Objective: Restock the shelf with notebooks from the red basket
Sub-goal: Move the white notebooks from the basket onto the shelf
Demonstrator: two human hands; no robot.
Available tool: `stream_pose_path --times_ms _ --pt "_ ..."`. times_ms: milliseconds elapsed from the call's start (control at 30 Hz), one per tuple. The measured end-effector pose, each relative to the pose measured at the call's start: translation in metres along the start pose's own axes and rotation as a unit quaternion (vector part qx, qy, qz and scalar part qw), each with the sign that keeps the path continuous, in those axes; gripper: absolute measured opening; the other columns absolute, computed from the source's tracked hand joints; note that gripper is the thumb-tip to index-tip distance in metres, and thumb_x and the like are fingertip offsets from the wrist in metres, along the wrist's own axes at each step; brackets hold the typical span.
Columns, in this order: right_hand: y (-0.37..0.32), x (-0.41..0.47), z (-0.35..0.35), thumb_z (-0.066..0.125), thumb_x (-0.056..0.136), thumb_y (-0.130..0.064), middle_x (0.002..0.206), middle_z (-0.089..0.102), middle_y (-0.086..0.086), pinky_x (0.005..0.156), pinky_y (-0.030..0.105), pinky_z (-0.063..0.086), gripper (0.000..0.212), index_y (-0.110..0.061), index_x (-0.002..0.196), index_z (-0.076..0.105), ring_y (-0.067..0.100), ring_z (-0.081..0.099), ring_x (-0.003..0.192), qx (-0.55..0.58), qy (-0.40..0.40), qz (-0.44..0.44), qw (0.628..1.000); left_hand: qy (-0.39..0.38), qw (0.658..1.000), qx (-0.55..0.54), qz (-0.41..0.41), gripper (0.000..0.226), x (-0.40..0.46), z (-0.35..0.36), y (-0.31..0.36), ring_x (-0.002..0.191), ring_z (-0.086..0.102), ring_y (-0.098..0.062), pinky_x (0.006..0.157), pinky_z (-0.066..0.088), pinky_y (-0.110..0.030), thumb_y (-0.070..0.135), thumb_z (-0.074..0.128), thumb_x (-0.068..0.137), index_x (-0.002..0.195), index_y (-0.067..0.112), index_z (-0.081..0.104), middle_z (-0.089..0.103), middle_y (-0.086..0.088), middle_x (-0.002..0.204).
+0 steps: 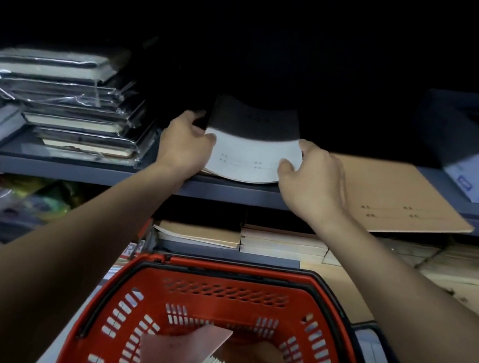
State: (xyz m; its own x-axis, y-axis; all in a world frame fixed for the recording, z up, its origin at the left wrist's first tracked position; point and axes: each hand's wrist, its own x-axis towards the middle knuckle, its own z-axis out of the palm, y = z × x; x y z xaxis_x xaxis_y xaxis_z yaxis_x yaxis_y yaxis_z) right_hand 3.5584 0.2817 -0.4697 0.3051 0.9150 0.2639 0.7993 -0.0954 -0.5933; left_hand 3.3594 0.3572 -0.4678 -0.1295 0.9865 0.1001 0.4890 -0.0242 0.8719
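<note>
Seating the white notebook stack (251, 155) on the shelf (230, 191); my left hand (183, 142) and right hand (312, 176) grip its sides with curled fingers. Next: release, then fetch more from the red basket (228, 275).

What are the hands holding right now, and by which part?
Both hold the white notebook stack on the shelf: left hand at its left edge, right hand at its right edge.

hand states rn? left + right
Left hand: grips the left edge of the white notebook stack on the shelf.
Right hand: grips the stack's right edge.
</note>
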Motion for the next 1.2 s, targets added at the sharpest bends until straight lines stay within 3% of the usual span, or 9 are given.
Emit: stream_pose_path --times_ms 133,267,367,467,667,900,1100,1200 --pt "0.003 -0.004 -0.001 0.061 0.099 -0.053 0.137 0.059 0.018 0.081 0.036 0.052 0.064 -0.014 0.15 0.053 0.034 0.064 0.115 -0.077 -0.016 -0.031 0.996 -0.014 0.994 0.093 0.063 0.041 -0.013 -0.006 -0.009 0.124 0.061 -0.016 0.1 0.04 -0.023 0.036 0.063 0.096 0.136 0.027 0.066 0.071 0.006 0.128" --pt "0.007 -0.001 -0.008 0.068 0.083 -0.074 0.146 0.057 0.008 0.095 0.036 0.048 0.08 -0.023 0.144 0.06 0.028 0.056 0.131 -0.108 -0.069 -0.032 0.991 -0.071 0.979 0.156 0.113 0.072 -0.029 -0.017 -0.016 0.139 0.051 -0.018 0.109 0.038 -0.028 0.062 0.07 0.087 0.146 0.024 0.057 0.058 0.003 0.148" --pt "0.011 0.002 -0.009 0.074 0.08 -0.072 0.147 0.058 0.002 0.103 0.036 0.047 0.077 -0.025 0.141 0.064 0.023 0.054 0.134 -0.078 -0.071 -0.043 0.993 -0.073 0.97 0.181 0.143 0.087 -0.033 -0.021 -0.023 0.137 0.052 -0.019 0.111 0.042 -0.03 0.068 0.078 0.076 0.147 0.023 0.056 0.06 0.0 0.146" --pt "0.015 0.003 -0.012 0.079 0.077 -0.069 0.146 0.058 0.002 0.105 0.037 0.046 0.077 -0.026 0.14 0.065 0.023 0.054 0.134 -0.066 -0.074 -0.055 0.994 -0.082 0.969 0.181 0.15 0.094 -0.032 -0.023 -0.028 0.137 0.052 -0.02 0.113 0.045 -0.04 0.078 0.076 0.067 0.145 0.029 0.057 0.062 0.003 0.143" --pt "0.02 0.006 -0.01 0.086 0.076 -0.058 0.144 0.062 -0.003 0.105 0.033 0.045 0.07 -0.026 0.136 0.068 0.019 0.054 0.135 -0.03 -0.064 -0.063 0.995 -0.049 0.975 0.152 0.155 0.078 -0.031 -0.023 -0.034 0.131 0.058 -0.018 0.11 0.049 -0.043 0.067 0.081 0.071 0.138 0.031 0.064 0.067 0.005 0.137" --pt "0.021 0.008 -0.007 0.086 0.078 -0.055 0.143 0.063 -0.003 0.105 0.033 0.048 0.066 -0.025 0.134 0.07 0.019 0.057 0.133 -0.023 -0.054 -0.057 0.997 -0.01 0.975 0.146 0.167 0.072 -0.035 -0.018 -0.037 0.126 0.063 -0.012 0.107 0.052 -0.036 0.061 0.082 0.074 0.135 0.026 0.068 0.07 0.001 0.133" --pt "0.021 0.004 -0.005 0.083 0.081 -0.056 0.145 0.059 0.002 0.097 0.031 0.045 0.063 -0.029 0.135 0.068 0.022 0.056 0.131 -0.033 -0.05 -0.048 0.997 0.024 0.962 0.199 0.186 0.065 -0.043 -0.018 -0.038 0.115 0.069 -0.021 0.096 0.057 -0.039 0.064 0.073 0.083 0.137 0.027 0.067 0.074 -0.004 0.124" --pt "0.022 0.002 -0.003 0.08 0.085 -0.056 0.143 0.061 0.003 0.096 0.031 0.046 0.062 -0.028 0.138 0.066 0.023 0.057 0.129 -0.048 -0.05 -0.056 0.996 0.021 0.951 0.238 0.198 0.066 -0.046 -0.017 -0.039 0.117 0.067 -0.028 0.097 0.056 -0.044 0.061 0.066 0.091 0.145 0.024 0.059 0.071 -0.004 0.131"
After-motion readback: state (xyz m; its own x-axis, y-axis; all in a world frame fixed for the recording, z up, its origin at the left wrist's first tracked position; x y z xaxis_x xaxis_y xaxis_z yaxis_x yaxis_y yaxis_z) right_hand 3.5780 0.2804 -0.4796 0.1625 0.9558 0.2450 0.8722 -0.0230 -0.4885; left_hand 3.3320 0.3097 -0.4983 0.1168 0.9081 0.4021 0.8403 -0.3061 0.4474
